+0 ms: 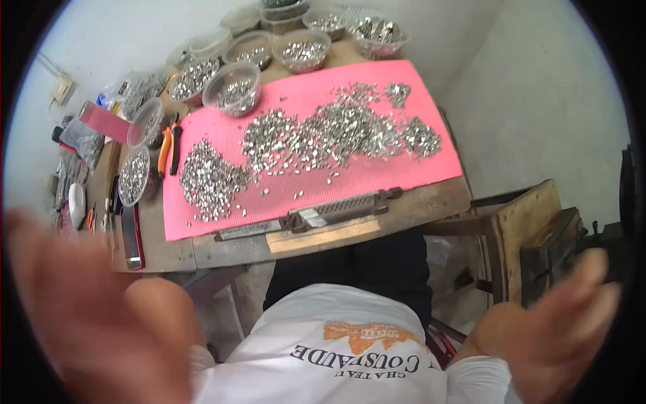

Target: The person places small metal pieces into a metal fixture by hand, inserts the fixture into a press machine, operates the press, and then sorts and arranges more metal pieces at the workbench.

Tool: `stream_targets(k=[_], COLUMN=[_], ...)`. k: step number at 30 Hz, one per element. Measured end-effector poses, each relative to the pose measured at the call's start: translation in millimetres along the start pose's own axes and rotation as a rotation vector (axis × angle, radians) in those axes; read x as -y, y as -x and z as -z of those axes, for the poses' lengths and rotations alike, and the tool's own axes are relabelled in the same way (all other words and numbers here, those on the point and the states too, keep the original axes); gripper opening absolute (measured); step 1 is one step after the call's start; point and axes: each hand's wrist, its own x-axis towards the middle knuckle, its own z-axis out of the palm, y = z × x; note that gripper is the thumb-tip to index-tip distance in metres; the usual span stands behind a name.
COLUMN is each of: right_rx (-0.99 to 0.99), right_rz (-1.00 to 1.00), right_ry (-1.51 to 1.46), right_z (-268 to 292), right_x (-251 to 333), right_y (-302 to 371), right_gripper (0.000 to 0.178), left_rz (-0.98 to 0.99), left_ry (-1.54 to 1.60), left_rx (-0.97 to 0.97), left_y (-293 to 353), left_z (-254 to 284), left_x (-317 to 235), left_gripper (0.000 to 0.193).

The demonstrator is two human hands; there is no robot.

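My left hand (74, 310) is raised at the lower left, close to the camera and smeared by motion, so its fingers cannot be made out. At the lower right my right hand (565, 323) is held up beside the table, blurred, with its fingers stretched apart and nothing seen in them. Neither touches the work surface. On the table lies a pink ribbed mat (350, 182) with heaps of small silvery metal pieces (343, 131), one separate pile (208, 178) at its left. A long metal fixture with a slotted plate (336, 207) sits along the mat's near edge.
Clear plastic tubs (232, 91) of metal pieces stand behind and left of the mat. Orange-and-black pliers (169, 148) and a dark phone-like slab (132, 236) lie at the left. A wooden drawer frame (525, 222) stands right of the table.
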Motion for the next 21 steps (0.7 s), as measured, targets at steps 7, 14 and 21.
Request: stream_targets(k=[7,14,21], right_rx=[0.008,-0.006,-0.096], right_rz=[-0.714,0.275,1.108], right_ry=[0.563,0.218,0.496], right_z=[-64.0,-16.4,-14.3], right_x=[98.8,33.4,-37.0], right_y=[-11.1,24.5,16.2], right_gripper=[0.022,0.016,0.069], left_rz=[0.458,0.095,-0.113], left_ry=[-1.168,-0.43,-0.149], left_rx=[-0.251,0.338,0.893], left_y=[47.4,31.4,9.9], left_z=[-87.0,-10.1,42.2], left_x=[24.7,27.5,35.1], left_gripper=[0.042,0.023,0.022])
